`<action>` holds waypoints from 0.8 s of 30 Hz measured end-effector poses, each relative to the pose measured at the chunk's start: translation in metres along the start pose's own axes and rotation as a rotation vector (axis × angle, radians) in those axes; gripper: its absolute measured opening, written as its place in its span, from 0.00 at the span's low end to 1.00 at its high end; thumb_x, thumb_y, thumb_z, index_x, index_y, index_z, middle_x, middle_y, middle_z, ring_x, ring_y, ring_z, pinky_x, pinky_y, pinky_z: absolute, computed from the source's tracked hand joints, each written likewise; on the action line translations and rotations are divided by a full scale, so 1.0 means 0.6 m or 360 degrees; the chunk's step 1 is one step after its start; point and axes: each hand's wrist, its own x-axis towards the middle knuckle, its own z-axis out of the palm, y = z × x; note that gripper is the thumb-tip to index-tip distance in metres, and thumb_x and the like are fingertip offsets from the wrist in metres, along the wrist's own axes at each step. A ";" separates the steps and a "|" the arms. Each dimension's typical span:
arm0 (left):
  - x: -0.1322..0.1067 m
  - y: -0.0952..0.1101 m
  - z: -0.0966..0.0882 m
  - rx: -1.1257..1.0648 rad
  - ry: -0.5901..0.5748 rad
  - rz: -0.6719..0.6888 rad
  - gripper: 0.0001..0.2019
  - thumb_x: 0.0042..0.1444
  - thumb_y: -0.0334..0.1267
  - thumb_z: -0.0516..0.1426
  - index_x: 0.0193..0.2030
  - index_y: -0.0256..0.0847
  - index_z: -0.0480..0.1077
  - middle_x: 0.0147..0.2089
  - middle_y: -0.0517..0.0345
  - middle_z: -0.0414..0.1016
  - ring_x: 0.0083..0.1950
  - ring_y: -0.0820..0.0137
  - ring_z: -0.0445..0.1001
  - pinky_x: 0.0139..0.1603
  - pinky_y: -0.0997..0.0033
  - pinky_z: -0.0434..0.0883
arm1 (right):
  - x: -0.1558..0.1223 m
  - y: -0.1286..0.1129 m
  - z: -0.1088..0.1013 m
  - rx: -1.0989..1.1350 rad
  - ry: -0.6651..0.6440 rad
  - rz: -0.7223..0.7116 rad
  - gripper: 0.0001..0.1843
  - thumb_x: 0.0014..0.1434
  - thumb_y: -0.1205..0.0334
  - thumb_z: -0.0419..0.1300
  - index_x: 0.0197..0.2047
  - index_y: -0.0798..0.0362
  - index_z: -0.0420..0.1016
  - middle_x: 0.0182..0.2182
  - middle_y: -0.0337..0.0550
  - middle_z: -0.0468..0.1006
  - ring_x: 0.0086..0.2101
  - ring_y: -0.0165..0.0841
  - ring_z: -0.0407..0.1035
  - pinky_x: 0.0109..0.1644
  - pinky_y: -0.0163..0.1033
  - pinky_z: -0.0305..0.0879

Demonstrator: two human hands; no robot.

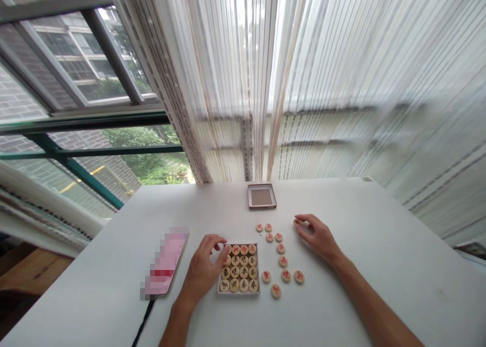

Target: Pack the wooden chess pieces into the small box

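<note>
Across the lower half of the frame, a white desk (379, 245) carries everything, w/ a striped curtain (341, 83) behind it and a window (76, 83) at upper left. At lower left lies a phone (167, 261), screen blurred. At bottom centre sits a shallow tray (239, 292) w/ round wooden chess pcs packed face up in rows. Straight above it, nearer the curtain, a small square box (261, 196) lies flat.

The left hand (203, 271) rests just left of the tray, fingers (219, 244) bent over its upper-left corner, tips on the corner piece. Can't tell if that piece is pinched or only pressed. The right hand (319, 238) lies palm down, right of centre. Its fingers are loosely curled, thumb and forefinger tips close; can't tell whether anything sits btwn them. Ten loose pieces (283, 261) lie flat btwn tray and right hand, most apart from each other.

My read on doing this well:
- Press the corner piece straight down, not sideways, so neighbours don't ride up.
- Keep the left hand's heel on the desk to steady the tray.
- Lift loose pcs by the rim, one at a time.
</note>
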 end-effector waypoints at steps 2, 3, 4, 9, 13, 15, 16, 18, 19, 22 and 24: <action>0.033 0.020 -0.005 -0.0070 -0.0053 0.0094 0.10 0.65 0.45 0.53 0.45 0.44 0.71 0.44 0.53 0.74 0.42 0.65 0.74 0.42 0.64 0.71 | 0.001 -0.015 0.003 0.0064 -0.0009 0.0000 0.12 0.64 0.60 0.57 0.50 0.50 0.74 0.43 0.47 0.78 0.40 0.39 0.74 0.43 0.45 0.74; 0.052 0.032 -0.005 -0.0121 -0.0129 0.0145 0.10 0.65 0.45 0.53 0.45 0.43 0.71 0.44 0.53 0.75 0.42 0.65 0.74 0.42 0.65 0.71 | 0.003 -0.026 0.005 0.0096 -0.0021 -0.0010 0.12 0.64 0.60 0.57 0.51 0.50 0.73 0.44 0.47 0.78 0.39 0.38 0.75 0.42 0.44 0.75; 0.072 0.045 -0.003 -0.0164 -0.0221 0.0195 0.10 0.65 0.45 0.54 0.45 0.43 0.72 0.43 0.54 0.76 0.42 0.65 0.74 0.42 0.66 0.71 | 0.005 -0.039 0.008 0.0126 -0.0045 -0.0025 0.12 0.64 0.60 0.58 0.51 0.50 0.73 0.44 0.47 0.78 0.38 0.36 0.75 0.41 0.42 0.76; 0.152 0.097 0.026 -0.0402 -0.0546 0.0340 0.12 0.64 0.46 0.55 0.46 0.42 0.74 0.40 0.55 0.80 0.40 0.67 0.76 0.41 0.69 0.71 | 0.024 -0.118 0.023 0.0354 -0.0142 -0.0138 0.13 0.64 0.61 0.60 0.52 0.50 0.72 0.42 0.45 0.78 0.38 0.34 0.75 0.44 0.42 0.76; 0.163 0.108 0.054 -0.0590 -0.0624 0.0272 0.13 0.64 0.46 0.55 0.48 0.40 0.73 0.37 0.55 0.81 0.38 0.67 0.78 0.38 0.70 0.71 | 0.031 -0.156 0.037 0.0463 -0.0079 -0.0220 0.12 0.63 0.62 0.61 0.49 0.51 0.72 0.41 0.45 0.78 0.37 0.34 0.74 0.42 0.42 0.76; 0.153 0.105 0.065 -0.0695 -0.0669 0.0205 0.14 0.64 0.47 0.56 0.47 0.39 0.73 0.36 0.55 0.81 0.37 0.67 0.78 0.36 0.70 0.70 | 0.027 -0.162 0.047 0.0481 -0.0038 -0.0234 0.09 0.62 0.62 0.62 0.47 0.51 0.72 0.40 0.45 0.77 0.35 0.34 0.73 0.40 0.41 0.75; 0.147 0.102 0.070 -0.0752 -0.0695 0.0168 0.15 0.63 0.48 0.56 0.47 0.39 0.72 0.36 0.55 0.81 0.36 0.67 0.78 0.36 0.71 0.70 | 0.023 -0.163 0.052 0.0493 -0.0013 -0.0253 0.08 0.62 0.63 0.62 0.46 0.51 0.72 0.39 0.45 0.77 0.34 0.34 0.73 0.39 0.40 0.75; 0.134 0.097 0.080 -0.0880 -0.0696 0.0079 0.15 0.63 0.48 0.56 0.47 0.38 0.71 0.36 0.55 0.81 0.35 0.68 0.78 0.34 0.72 0.70 | 0.015 -0.162 0.062 0.0509 0.0010 -0.0295 0.06 0.62 0.64 0.62 0.44 0.51 0.71 0.39 0.45 0.77 0.36 0.34 0.74 0.40 0.40 0.75; 0.128 0.095 0.084 -0.0938 -0.0695 0.0041 0.15 0.63 0.48 0.57 0.46 0.38 0.70 0.36 0.55 0.81 0.34 0.68 0.78 0.33 0.72 0.70 | 0.010 -0.162 0.066 0.0513 0.0020 -0.0325 0.05 0.63 0.65 0.62 0.43 0.50 0.71 0.40 0.46 0.77 0.38 0.35 0.74 0.41 0.40 0.75; 0.118 0.092 0.091 -0.1058 -0.0707 -0.0038 0.14 0.62 0.48 0.58 0.45 0.38 0.69 0.35 0.54 0.80 0.34 0.69 0.77 0.33 0.73 0.70 | -0.001 -0.159 0.075 0.0508 0.0043 -0.0422 0.06 0.62 0.67 0.62 0.43 0.49 0.72 0.41 0.46 0.78 0.41 0.36 0.75 0.45 0.40 0.76; 0.116 0.092 0.089 -0.1071 -0.0722 -0.0043 0.14 0.62 0.47 0.59 0.45 0.38 0.70 0.36 0.54 0.80 0.34 0.69 0.77 0.33 0.74 0.70 | -0.006 -0.156 0.076 0.0497 0.0043 -0.0469 0.09 0.62 0.68 0.63 0.46 0.49 0.72 0.42 0.46 0.79 0.43 0.36 0.76 0.47 0.41 0.76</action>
